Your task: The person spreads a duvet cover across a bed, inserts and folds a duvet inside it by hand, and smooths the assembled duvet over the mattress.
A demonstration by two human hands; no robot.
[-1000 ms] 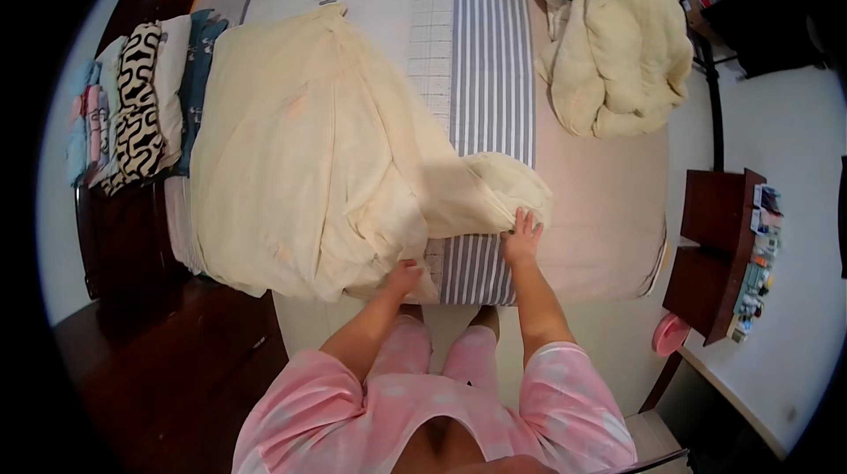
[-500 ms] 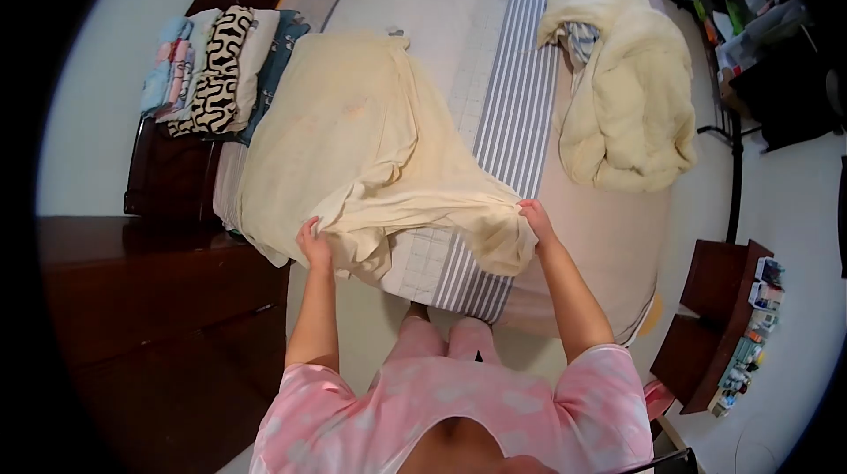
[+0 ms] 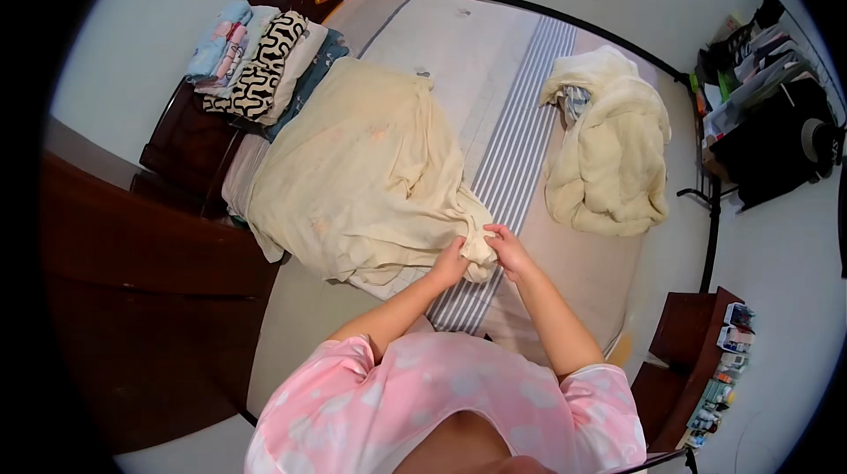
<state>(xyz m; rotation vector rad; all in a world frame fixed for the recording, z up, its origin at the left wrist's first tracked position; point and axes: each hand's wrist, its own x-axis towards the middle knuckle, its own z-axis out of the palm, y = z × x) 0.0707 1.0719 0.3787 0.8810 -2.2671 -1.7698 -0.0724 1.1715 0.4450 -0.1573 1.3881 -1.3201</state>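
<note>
A thin, wrinkled cream duvet cover (image 3: 353, 165) is spread over the near left part of the bed. Both hands meet at its right-hand corner, where the fabric is gathered into a bunch. My left hand (image 3: 451, 262) pinches this bunch from the left, its fingertips partly hidden in the folds. From the right, my right hand (image 3: 509, 252) grips the same corner with thumb and fingers closed on the fabric. Farther right, apart from both hands, lies a thick cream quilt (image 3: 613, 147) in a heap, with a blue-and-white striped patch showing at its upper left.
The bed (image 3: 582, 271) has a striped band across its sheet. Folded bedding (image 3: 265, 68) is stacked by the dark wooden headboard (image 3: 190, 143). A dark wooden cabinet (image 3: 150, 297) stands left, a shelf with small items (image 3: 719, 368) right, and a clothes rack (image 3: 768, 139) at the far right.
My left hand has moved right along the cover's edge to meet my right hand, which shifted slightly left and down. The stretched edge is now bunched, and the view has tilted upward.
</note>
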